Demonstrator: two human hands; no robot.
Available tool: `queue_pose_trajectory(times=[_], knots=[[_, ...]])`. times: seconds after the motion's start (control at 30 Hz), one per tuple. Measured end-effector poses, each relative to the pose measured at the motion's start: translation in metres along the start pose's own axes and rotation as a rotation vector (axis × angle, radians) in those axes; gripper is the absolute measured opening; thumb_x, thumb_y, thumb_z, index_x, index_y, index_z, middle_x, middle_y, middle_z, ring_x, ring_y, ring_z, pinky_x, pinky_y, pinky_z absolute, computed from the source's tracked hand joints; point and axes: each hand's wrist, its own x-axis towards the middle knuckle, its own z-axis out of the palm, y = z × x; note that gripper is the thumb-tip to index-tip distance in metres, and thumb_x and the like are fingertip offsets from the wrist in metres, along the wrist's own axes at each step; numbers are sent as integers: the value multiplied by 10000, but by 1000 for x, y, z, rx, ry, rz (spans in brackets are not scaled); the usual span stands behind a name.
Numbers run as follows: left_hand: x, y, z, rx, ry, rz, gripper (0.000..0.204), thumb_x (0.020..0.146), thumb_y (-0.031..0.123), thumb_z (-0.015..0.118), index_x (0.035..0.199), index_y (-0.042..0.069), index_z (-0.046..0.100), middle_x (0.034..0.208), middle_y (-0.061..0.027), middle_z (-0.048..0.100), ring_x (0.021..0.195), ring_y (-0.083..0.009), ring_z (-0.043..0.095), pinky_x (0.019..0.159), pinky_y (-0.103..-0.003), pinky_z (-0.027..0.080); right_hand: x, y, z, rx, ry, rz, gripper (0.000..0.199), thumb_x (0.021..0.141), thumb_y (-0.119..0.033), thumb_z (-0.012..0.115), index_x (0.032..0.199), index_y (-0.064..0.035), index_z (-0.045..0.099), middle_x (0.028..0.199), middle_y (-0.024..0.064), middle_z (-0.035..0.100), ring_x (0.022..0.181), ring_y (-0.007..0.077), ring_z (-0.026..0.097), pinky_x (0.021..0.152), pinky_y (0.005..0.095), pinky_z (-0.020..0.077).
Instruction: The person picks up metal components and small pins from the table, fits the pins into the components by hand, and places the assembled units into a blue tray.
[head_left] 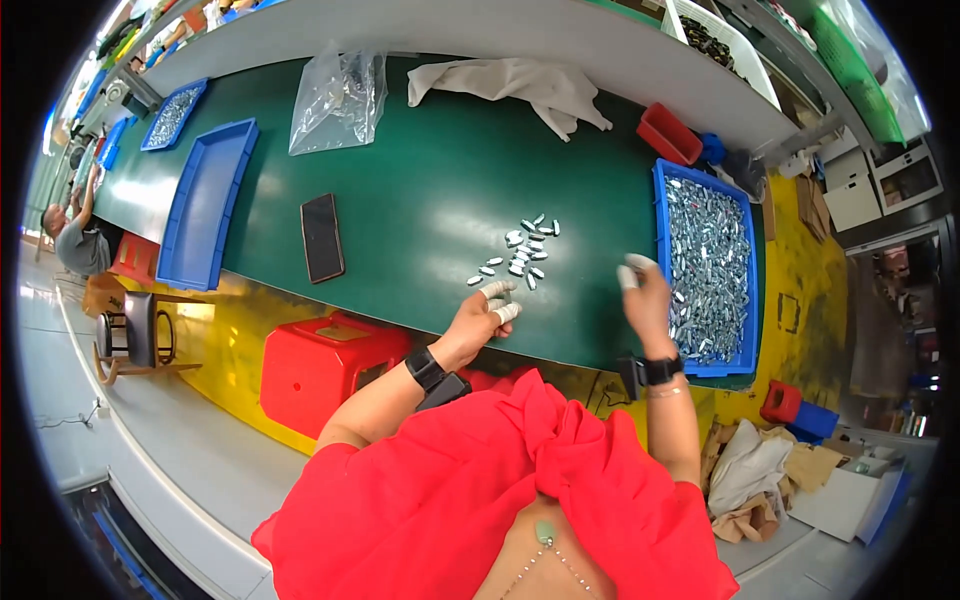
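Note:
My left hand [478, 325] is over the table's near edge, just below a loose group of small shiny metal pieces [518, 262]. White covers wrap its fingertips, which are drawn together in a pinch; what is between them is too small to make out. My right hand [648, 303] hovers over the green tabletop beside a blue tray [661, 215], its white-covered fingers curled together and slightly blurred. Whether it holds a piece is hidden. Heaped in that tray are many silvery metal pieces [710, 270] like the loose ones.
A dark phone [322, 238] lies left on the green table [420, 200]. Beyond it are a bare blue tray [205, 205], a clear plastic bag [340, 105] and a white cloth [510, 85]. A red bin [668, 135] stands behind the full tray. A red stool [310, 375] is below.

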Motion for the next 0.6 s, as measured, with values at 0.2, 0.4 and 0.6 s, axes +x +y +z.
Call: queue_pose_trajectory(times=[0.2, 0.4, 0.6], knots=[[-2, 28, -43, -7, -47, 47, 406, 859, 119, 565, 1232, 32, 429, 793, -4, 563, 622, -57, 492, 585, -190, 434, 52, -25, 103, -140, -100, -92, 256, 794, -130, 601, 1011, 3, 583, 904, 167, 621, 843, 261, 602, 760, 334, 467], [-10, 14, -80, -56, 114, 19, 406, 857, 140, 572, 1225, 32, 437, 792, -10, 567, 611, -61, 490, 579, -197, 431, 56, 23, 118, -173, -186, -140, 152, 775, -88, 587, 911, -23, 579, 896, 163, 598, 827, 293, 575, 752, 352, 461], [-10, 5, -56, -64, 92, 35, 394, 886, 209, 530, 1230, 35, 444, 767, -15, 547, 604, -75, 487, 556, -220, 428, 30, -34, 107, 351, -83, -12, 87, 844, -38, 520, 916, -4, 556, 871, 69, 594, 778, 159, 570, 711, 280, 466]])
